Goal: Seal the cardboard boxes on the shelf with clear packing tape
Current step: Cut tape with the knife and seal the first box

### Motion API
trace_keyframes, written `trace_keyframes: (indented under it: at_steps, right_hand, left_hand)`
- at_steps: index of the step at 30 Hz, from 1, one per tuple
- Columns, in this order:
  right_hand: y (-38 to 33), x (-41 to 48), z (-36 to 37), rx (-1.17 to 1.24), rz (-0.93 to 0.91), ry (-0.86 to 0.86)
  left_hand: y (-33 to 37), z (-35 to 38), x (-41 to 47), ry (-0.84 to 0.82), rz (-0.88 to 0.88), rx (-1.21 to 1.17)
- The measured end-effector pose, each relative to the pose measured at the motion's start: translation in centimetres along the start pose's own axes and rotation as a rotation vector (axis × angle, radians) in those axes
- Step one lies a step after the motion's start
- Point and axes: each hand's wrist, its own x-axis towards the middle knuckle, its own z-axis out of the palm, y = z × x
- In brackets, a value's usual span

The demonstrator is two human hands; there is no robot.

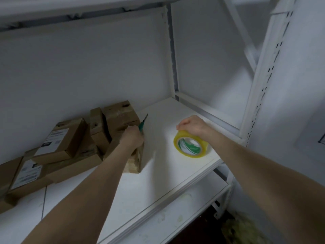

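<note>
The right hand (190, 125) grips the roll of clear packing tape (190, 144) from above, fingers curled over its rim. The roll stands tilted on edge on the white shelf (158, 182), towards the right. The left hand (132, 136), fingers clamped on a green-handled cutting tool (143, 122) (knife or scissors, too blurred to tell), rests on a small cardboard box (136, 163). Labelled cardboard boxes (59, 140) are stacked at the left.
</note>
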Motion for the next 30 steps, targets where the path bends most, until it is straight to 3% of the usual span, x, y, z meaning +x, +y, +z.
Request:
trace_keyframes:
  at_steps: [2, 5, 10, 15, 17, 19, 21, 23, 30]
  right_hand:
    - [0.3, 0.0, 1.0, 0.044, 0.000, 0.009]
    - [0.9, 0.1, 1.8, 0.080, -0.004, 0.040]
    - [1.2, -0.6, 1.8, 0.152, 0.002, 0.060]
    - [1.5, -1.3, 1.8, 0.213, -0.038, 0.063]
    - [1.6, -1.5, 1.9, 0.250, -0.073, 0.075]
    - [1.4, -1.8, 2.2, 0.280, -0.113, 0.091]
    - [1.0, -2.2, 2.4, 0.269, -0.152, 0.097]
    - [0.5, -2.5, 2.5, 0.246, -0.185, 0.077]
    - [-0.5, -4.0, 2.1, 0.263, -0.227, -0.050]
  left_hand:
    - [1.6, 0.0, -0.9, 0.018, 0.036, -0.117]
    - [3.8, 2.2, -2.4, -0.102, 0.049, -0.238]
    - [2.3, 8.3, -4.8, -0.291, 0.013, -0.088]
    - [2.2, 8.3, -5.0, -0.240, 0.108, -0.060]
    - [2.6, 6.7, -4.8, -0.058, 0.151, -0.219]
    - [3.5, 4.2, -5.0, 0.073, 0.133, -0.523]
    - [4.5, 2.1, -5.0, -0.006, 0.121, -0.745]
    - [5.1, 1.0, -5.1, -0.120, 0.136, -0.738]
    - [4.6, 1.1, -4.8, 0.017, 0.048, -0.806]
